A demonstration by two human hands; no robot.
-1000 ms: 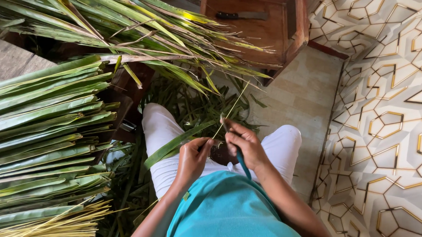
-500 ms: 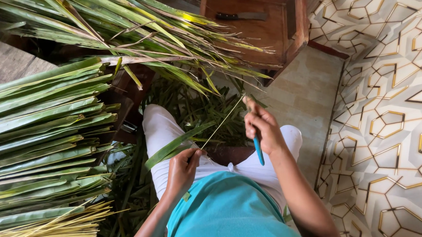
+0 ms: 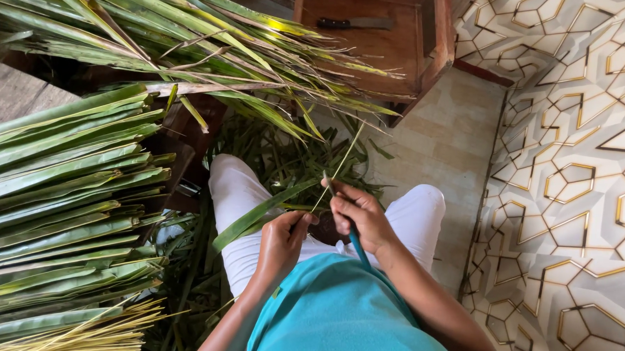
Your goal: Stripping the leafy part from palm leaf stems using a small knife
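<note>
Left hand (image 3: 281, 233) pinching leaf strip (image 3: 258, 214), right hand (image 3: 359, 215) clenched around knife (image 3: 357, 246).

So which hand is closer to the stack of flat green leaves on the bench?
Left. The left hand grips a leaf strip nearer the stacked leaves; the right hand, holding a blue-handled knife, sits on its far side.

Seated person, white trousers: left hand (image 3: 281, 239) pinches the base of a green leaf strip (image 3: 258, 213) over the lap, right hand (image 3: 359, 219) grips a teal-handled knife (image 3: 357, 243) against its pale midrib (image 3: 341, 166) — stacked green leaves (image 3: 64, 198) lie at left, bundled yellow ribs (image 3: 69, 343) beneath them.
</note>
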